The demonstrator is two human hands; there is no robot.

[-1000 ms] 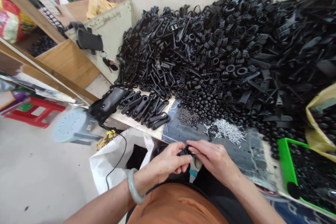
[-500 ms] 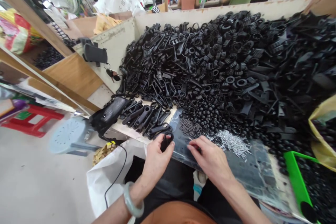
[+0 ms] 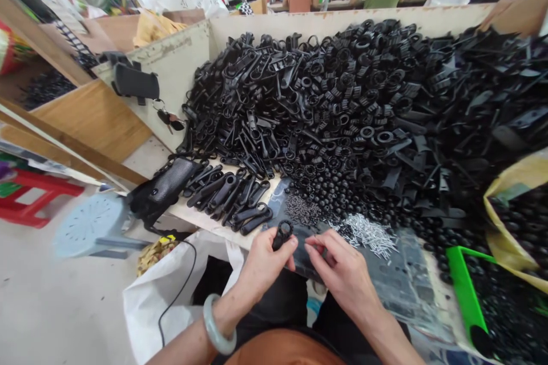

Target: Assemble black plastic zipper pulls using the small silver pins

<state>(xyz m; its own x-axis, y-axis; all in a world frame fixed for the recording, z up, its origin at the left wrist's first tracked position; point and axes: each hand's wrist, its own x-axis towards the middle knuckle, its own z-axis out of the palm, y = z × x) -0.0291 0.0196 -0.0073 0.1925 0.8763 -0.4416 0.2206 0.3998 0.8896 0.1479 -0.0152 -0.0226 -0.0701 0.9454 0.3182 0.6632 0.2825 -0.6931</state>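
Note:
My left hand (image 3: 268,256) is closed round a black plastic part with a ring-shaped end (image 3: 283,232), the ring facing up between thumb and fingers. Just to its right, my right hand (image 3: 336,259) is pinched, thumb against forefinger; whatever sits between the fingertips is too small to make out. The two hands are apart. Beyond them on the dark work mat (image 3: 411,282) lie a heap of silver metal pins (image 3: 370,234) and a heap of tiny dark pieces (image 3: 303,209). Left of my left hand lies a row of black handle-like plastic parts (image 3: 222,194).
A large pile of black plastic parts (image 3: 299,91) fills the walled bench. At right stand a green bin (image 3: 464,291) and a yellow sack (image 3: 505,205). A black mesh pouch (image 3: 166,185), a blue stool (image 3: 88,225) and a white sack (image 3: 141,308) are at left. Two people work beyond.
The ring end of the part in my left hand has turned upward into clearer view. My right fingertips, earlier with a thin pin showing, are pinched more tightly. The camera view has shifted slightly.

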